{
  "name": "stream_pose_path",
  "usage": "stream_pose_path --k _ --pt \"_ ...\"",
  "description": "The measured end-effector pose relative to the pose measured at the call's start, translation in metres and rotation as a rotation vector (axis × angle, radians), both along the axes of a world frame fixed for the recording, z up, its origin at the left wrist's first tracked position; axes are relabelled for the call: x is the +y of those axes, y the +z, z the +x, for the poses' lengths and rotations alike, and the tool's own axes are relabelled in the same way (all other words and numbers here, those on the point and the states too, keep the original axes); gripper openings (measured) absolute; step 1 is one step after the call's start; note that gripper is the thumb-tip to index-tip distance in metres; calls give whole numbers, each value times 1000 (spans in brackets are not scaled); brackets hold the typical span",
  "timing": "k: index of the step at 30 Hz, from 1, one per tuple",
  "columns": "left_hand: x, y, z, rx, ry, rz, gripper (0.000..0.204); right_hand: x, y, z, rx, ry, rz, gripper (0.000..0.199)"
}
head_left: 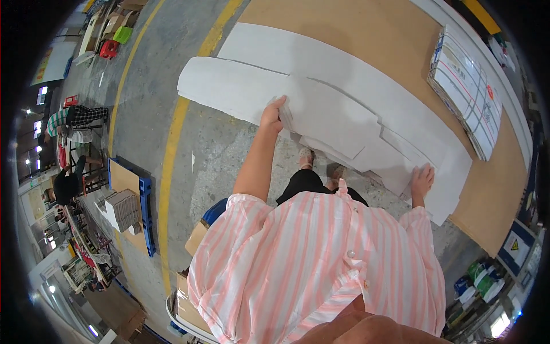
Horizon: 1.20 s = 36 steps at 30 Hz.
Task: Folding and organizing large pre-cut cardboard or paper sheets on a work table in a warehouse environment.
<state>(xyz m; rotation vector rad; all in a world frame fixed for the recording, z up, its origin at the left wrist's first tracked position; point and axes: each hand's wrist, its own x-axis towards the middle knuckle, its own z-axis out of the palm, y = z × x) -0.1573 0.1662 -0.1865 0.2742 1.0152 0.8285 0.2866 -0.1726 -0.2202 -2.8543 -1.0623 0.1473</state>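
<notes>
Several long white die-cut cardboard sheets [338, 114] lie in front of me, overlapping in layers with stepped edges. My left hand [271, 116] is closed on the near edge of the sheets, left of their middle, fingers bent round it. Toward the right end, my right hand [422, 179] rests on the top of the sheets with its fingers apart. Behind these, another white sheet [281, 46] reaches out along the brown board [366, 23] beneath. Part of the lower layers is hidden under the upper sheets.
A strapped bundle of white flat cartons [467, 92] lies on the board at the right. Left on the floor, a blue pallet [146, 212] carries a stack of flattened cardboard [122, 209]. Yellow lines [172, 155] run along the grey floor. Two people work at the far left.
</notes>
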Motion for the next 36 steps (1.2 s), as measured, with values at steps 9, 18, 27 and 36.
stream_pose_path --k 9,18,27,36 --pt "-2 -13 16 374 113 231 17 -2 3 2 -6 13 -3 64" --pt "-8 13 16 413 89 234 24 -4 -3 5 -32 13 2 65" --pt "-3 -13 -3 133 -49 -15 36 4 -3 2 -33 -3 -19 65" --pt "-18 4 14 1072 -117 1022 31 -1 -5 5 -35 -4 -5 65"
